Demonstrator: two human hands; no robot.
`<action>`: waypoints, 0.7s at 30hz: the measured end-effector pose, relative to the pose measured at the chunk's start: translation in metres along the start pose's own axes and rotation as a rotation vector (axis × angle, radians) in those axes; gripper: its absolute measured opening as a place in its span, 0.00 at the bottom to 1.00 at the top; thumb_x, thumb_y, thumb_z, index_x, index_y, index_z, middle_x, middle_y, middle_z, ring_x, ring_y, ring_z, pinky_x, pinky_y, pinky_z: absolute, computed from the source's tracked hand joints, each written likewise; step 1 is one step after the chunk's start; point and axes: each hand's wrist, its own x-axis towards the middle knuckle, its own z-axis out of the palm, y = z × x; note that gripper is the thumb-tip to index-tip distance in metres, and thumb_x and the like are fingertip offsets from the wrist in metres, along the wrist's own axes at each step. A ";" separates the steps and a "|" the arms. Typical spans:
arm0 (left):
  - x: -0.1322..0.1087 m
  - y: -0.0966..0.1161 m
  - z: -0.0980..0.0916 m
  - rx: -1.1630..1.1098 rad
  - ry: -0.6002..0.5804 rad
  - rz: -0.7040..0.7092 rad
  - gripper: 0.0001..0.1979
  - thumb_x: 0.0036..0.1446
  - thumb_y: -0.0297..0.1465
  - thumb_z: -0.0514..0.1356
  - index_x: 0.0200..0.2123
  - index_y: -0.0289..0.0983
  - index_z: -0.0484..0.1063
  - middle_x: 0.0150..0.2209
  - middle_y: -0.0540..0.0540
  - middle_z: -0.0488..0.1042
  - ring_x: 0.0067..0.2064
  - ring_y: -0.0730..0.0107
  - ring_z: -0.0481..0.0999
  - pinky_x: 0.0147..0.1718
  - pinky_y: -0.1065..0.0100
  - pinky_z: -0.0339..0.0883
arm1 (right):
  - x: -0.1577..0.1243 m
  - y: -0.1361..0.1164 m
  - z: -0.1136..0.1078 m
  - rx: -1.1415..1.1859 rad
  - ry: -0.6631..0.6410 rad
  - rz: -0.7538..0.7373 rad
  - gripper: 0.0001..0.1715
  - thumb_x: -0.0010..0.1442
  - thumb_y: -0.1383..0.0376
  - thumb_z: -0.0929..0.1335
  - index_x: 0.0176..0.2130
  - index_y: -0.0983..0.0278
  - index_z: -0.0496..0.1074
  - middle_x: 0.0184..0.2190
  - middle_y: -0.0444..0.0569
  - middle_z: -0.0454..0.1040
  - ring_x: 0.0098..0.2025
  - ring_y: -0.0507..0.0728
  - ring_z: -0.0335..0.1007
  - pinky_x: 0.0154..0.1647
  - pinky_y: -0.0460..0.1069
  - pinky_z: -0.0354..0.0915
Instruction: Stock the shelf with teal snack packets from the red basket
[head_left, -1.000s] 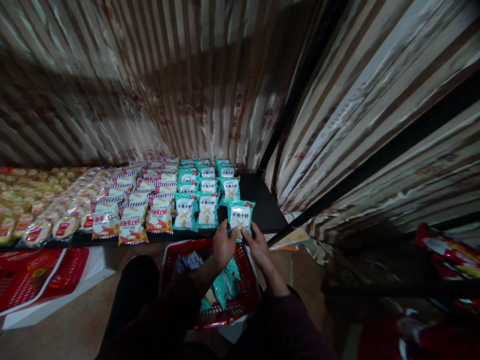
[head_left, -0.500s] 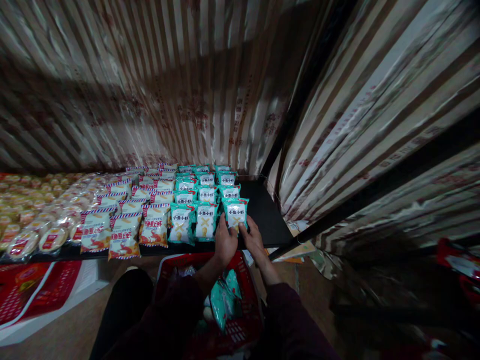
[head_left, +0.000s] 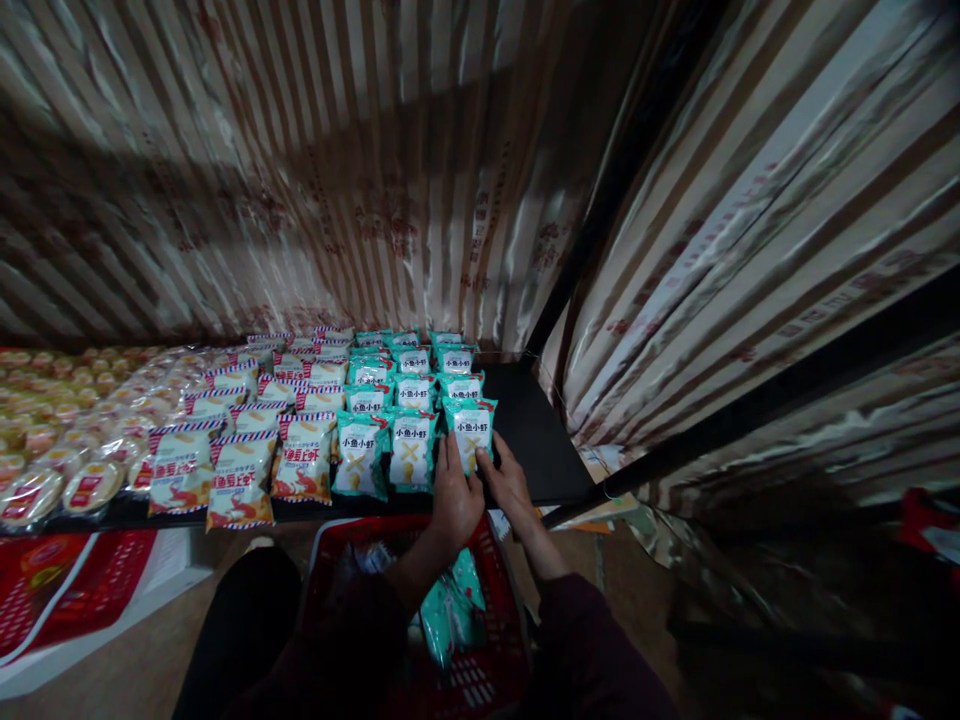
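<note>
A teal and white snack bag [head_left: 470,428] stands at the front of the rightmost row on the black shelf. My left hand [head_left: 456,502] presses along its left and lower edge, fingers fairly straight. At its lower right side is my right hand [head_left: 511,485], with the thumb on the bag's front. Between them, both hands hold the bag; its bottom is hidden by my fingers. Immediately to the left stands a matching teal bag [head_left: 412,448], and beyond it another teal bag [head_left: 361,455]. More teal bags are lined up behind these.
Striped cream and red snack bags [head_left: 304,458] fill the shelf further left, then round wrapped pastries [head_left: 94,487]. Below the shelf's front edge sits a red basket [head_left: 510,600] holding teal bags [head_left: 452,610]. A black post [head_left: 577,260] and striped curtain [head_left: 420,200] border the shelf [head_left: 551,465].
My left hand has shifted slightly right and down against the bag, while the bag stays in nearly the same spot. The view has moved a little.
</note>
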 end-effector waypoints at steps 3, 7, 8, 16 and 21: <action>-0.007 -0.001 0.001 0.023 -0.023 0.025 0.38 0.51 0.23 0.52 0.66 0.28 0.46 0.69 0.34 0.42 0.69 0.55 0.43 0.66 0.56 0.43 | -0.001 -0.002 -0.001 0.004 0.001 0.015 0.37 0.58 0.49 0.62 0.62 0.63 0.61 0.60 0.53 0.66 0.59 0.62 0.64 0.61 0.59 0.58; -0.019 0.000 0.000 0.081 -0.047 0.096 0.37 0.51 0.21 0.51 0.66 0.29 0.47 0.70 0.35 0.39 0.70 0.54 0.39 0.67 0.53 0.42 | -0.001 -0.004 0.001 -0.009 0.015 0.031 0.37 0.58 0.49 0.63 0.61 0.64 0.62 0.58 0.53 0.68 0.58 0.63 0.65 0.60 0.59 0.59; -0.023 0.000 -0.002 0.093 -0.049 0.125 0.36 0.52 0.21 0.51 0.66 0.29 0.48 0.70 0.35 0.39 0.70 0.54 0.38 0.67 0.52 0.42 | -0.001 -0.004 0.001 -0.004 0.010 0.030 0.37 0.58 0.49 0.63 0.61 0.63 0.62 0.58 0.53 0.68 0.58 0.63 0.66 0.60 0.59 0.59; -0.088 -0.040 -0.025 0.098 -0.120 0.422 0.25 0.57 0.19 0.46 0.57 0.36 0.64 0.63 0.39 0.60 0.65 0.64 0.57 0.62 0.55 0.59 | -0.005 -0.004 -0.001 0.050 0.005 0.026 0.38 0.57 0.49 0.65 0.62 0.61 0.60 0.55 0.52 0.71 0.56 0.62 0.67 0.58 0.58 0.61; -0.140 -0.104 -0.051 0.105 -0.042 0.350 0.19 0.57 0.23 0.50 0.49 0.40 0.71 0.54 0.42 0.72 0.55 0.64 0.71 0.52 0.62 0.70 | -0.020 -0.002 0.003 0.075 0.135 0.029 0.44 0.55 0.48 0.67 0.63 0.64 0.57 0.62 0.57 0.62 0.62 0.63 0.59 0.62 0.59 0.55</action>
